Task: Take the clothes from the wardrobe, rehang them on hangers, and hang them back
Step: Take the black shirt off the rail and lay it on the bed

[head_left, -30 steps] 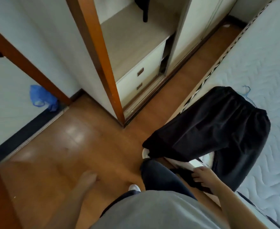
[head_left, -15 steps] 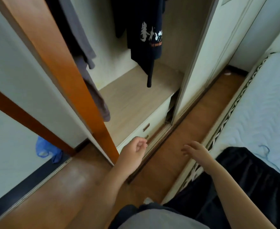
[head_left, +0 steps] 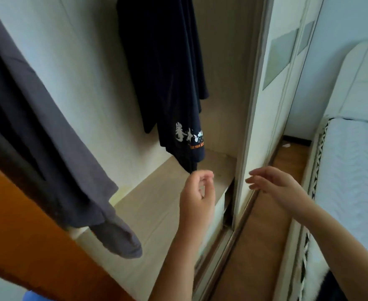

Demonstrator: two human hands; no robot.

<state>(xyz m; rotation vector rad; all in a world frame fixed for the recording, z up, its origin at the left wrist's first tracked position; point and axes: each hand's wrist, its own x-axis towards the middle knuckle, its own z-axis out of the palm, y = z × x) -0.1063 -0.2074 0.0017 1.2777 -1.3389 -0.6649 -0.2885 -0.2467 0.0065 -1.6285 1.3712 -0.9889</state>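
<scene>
A dark navy garment (head_left: 167, 79) with white lettering near its hem hangs inside the open wardrobe (head_left: 87, 68). A grey garment (head_left: 48, 135) hangs at the left, its sleeve end dangling low. My left hand (head_left: 197, 194) is raised just below the navy garment's hem, fingers loosely curled, holding nothing. My right hand (head_left: 275, 187) reaches forward beside the wardrobe's sliding door (head_left: 263, 105), fingers relaxed and empty. No hanger shows in this view.
A pale shelf top (head_left: 157, 209) forms the wardrobe's floor. An orange-brown wooden frame (head_left: 26, 231) crosses the lower left. A bed with a white quilted mattress (head_left: 352, 170) stands at the right, with a strip of wooden floor (head_left: 265, 235) between it and the wardrobe.
My view has risen from the floor and the black trousers on the bed to the wardrobe's inside. My right hand has left the trousers; both hands have lifted toward the hanging navy garment.
</scene>
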